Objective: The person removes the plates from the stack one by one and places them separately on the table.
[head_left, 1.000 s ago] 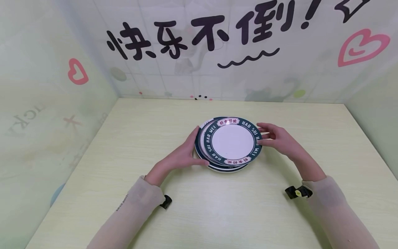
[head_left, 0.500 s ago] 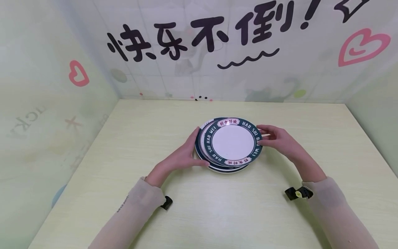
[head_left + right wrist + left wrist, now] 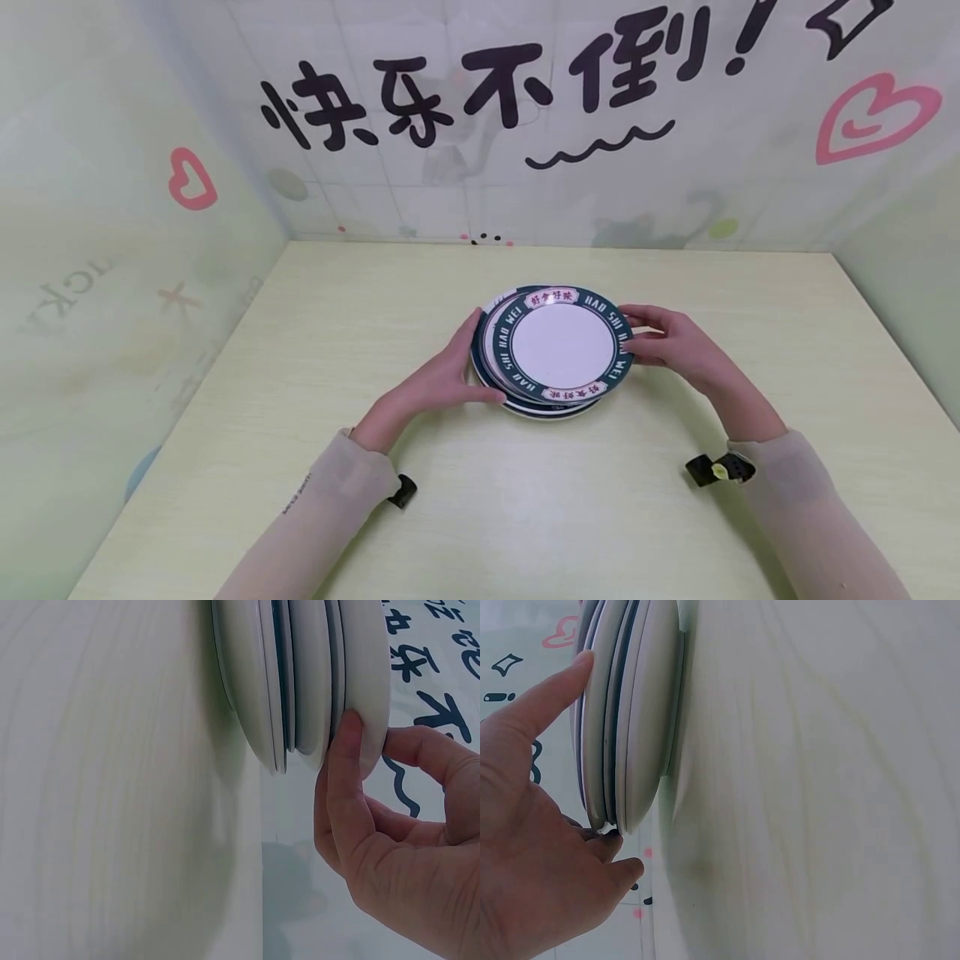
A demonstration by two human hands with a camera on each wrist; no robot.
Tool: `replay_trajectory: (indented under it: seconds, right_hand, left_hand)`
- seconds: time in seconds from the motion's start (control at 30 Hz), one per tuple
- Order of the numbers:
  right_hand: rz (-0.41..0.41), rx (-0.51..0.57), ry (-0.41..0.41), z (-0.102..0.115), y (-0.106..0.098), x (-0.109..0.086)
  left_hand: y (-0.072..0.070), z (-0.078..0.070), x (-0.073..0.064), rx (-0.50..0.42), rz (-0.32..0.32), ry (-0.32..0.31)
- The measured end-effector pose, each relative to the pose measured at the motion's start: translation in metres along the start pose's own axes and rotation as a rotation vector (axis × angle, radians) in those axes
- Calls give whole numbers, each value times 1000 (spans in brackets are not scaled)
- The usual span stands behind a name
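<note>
A stack of several round plates (image 3: 543,413) sits mid-table, with dark green and white rims. Uppermost lies a smaller white plate (image 3: 562,346) with a green lettered border, off-centre to the right. My left hand (image 3: 442,379) holds the stack's left side, thumb at the near edge and fingers round the far left; in the left wrist view the thumb (image 3: 559,686) touches the plate edges (image 3: 626,712). My right hand (image 3: 678,342) pinches the top plate's right rim. Seen from the right wrist, its thumb is above the top plate (image 3: 367,667), fingers underneath.
The pale wooden table (image 3: 525,517) extends around the stack. Behind it stands a printed wall (image 3: 420,200) with black characters and a pink heart; side walls rise left and right. Black wrist straps (image 3: 720,469) show at the beige sleeves (image 3: 802,492).
Both hands and the plates stay in place on the table. The right fingers have shifted very slightly at the top plate's rim; the head view has tilted a little.
</note>
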State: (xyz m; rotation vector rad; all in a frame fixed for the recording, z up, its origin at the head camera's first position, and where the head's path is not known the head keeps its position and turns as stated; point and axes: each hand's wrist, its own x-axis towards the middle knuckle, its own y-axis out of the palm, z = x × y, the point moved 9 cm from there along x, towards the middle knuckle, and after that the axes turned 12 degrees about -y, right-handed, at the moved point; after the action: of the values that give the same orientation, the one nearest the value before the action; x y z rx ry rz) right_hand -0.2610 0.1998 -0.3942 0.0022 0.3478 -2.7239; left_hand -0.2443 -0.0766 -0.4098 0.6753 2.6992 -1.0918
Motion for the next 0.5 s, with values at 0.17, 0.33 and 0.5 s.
replay_trajectory:
  seconds: [0.17,0.33,0.5]
  right_hand:
    - [-5,14,11,0,0,0]
    - [-13,16,10,1,-1,0]
    - [-21,22,13,1,-1,0]
  left_hand:
    - [-1,-1,-1,0,0,0]
    - [-2,-2,-3,13,-6,-2]
    - [-2,-3,-4,16,-5,0]
